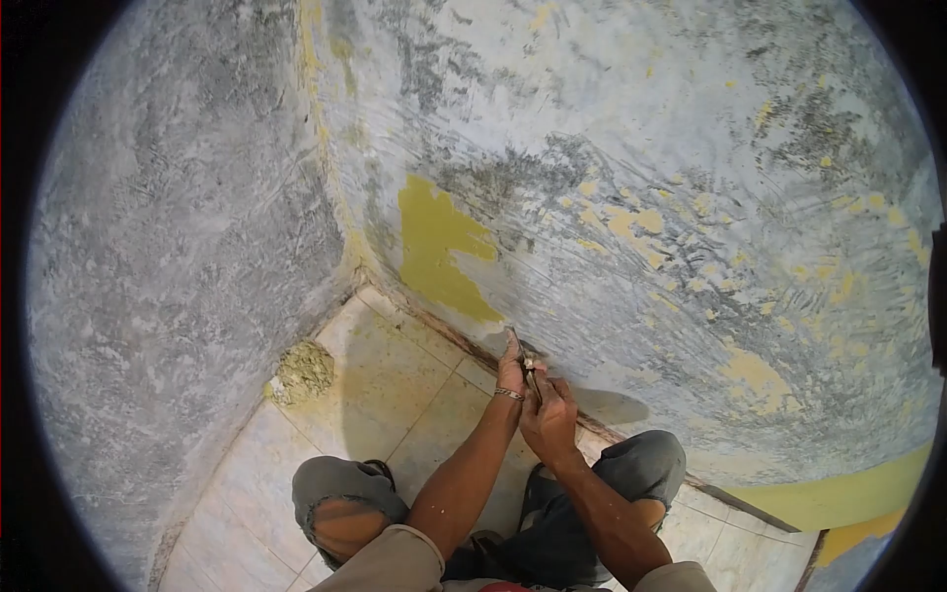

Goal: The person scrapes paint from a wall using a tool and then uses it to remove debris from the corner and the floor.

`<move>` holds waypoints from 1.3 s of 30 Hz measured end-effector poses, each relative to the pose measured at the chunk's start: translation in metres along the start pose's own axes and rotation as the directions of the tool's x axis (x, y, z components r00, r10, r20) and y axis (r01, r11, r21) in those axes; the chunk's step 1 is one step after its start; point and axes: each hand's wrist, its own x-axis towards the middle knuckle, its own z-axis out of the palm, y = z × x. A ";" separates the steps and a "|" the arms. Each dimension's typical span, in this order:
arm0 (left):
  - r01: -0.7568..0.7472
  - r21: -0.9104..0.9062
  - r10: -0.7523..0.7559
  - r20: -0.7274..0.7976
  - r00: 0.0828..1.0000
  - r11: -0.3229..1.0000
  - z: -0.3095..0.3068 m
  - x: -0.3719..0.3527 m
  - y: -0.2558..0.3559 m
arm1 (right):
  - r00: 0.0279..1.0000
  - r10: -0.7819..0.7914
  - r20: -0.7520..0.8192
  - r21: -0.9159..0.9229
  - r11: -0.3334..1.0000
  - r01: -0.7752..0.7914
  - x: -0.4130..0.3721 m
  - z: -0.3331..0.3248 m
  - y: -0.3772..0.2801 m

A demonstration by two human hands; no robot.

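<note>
Low at the base of the right wall (631,178), my two hands are close together. My right hand (550,419) is closed around the handle of a small tool (533,378), which looks like a scraper. My left hand (510,367), with a bracelet at the wrist, is beside the tool's upper end, near the wall; its fingers are too small to make out clearly. Just above the hands, a patch of olive-green paint (434,247) remains on the scratched grey-white surface.
A clump of yellowish material (303,374) lies on the tiled floor (385,370) against the left wall (187,247). The walls meet in a corner ahead. My bent knees frame my arms. A light green band (838,493) runs along the lower right wall.
</note>
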 end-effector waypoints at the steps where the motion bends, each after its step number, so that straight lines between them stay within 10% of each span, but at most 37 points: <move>1: 0.006 -0.012 -0.006 -0.006 1.000 1.000 0.004 -0.007 -0.001 | 0.999 -0.037 -0.022 -0.040 0.999 0.036 -0.001 0.003 0.002; 14: 0.273 -0.124 -0.266 0.073 0.961 0.954 -0.010 -0.003 0.020 | 0.994 -0.106 -0.040 -0.006 0.994 0.106 0.012 0.017 -0.026; 28: -0.185 0.168 0.190 -0.019 0.982 0.968 -0.033 0.055 0.073 | 0.999 -0.044 -0.012 0.039 0.998 0.045 0.048 0.067 -0.019; 30: 0.096 -0.005 -0.096 -0.071 0.993 0.995 0.010 0.002 0.058 | 0.999 0.051 -0.003 0.046 0.998 -0.051 0.037 0.044 -0.025; 37: 0.265 0.079 -0.267 0.025 0.963 0.961 0.010 -0.017 0.006 | 0.994 -0.014 -0.109 0.049 0.999 0.020 0.006 0.000 -0.019; 39: 0.082 0.245 -0.103 0.073 0.992 0.966 0.005 -0.014 0.018 | 0.994 -0.021 -0.112 -0.061 0.998 0.014 0.006 0.012 -0.017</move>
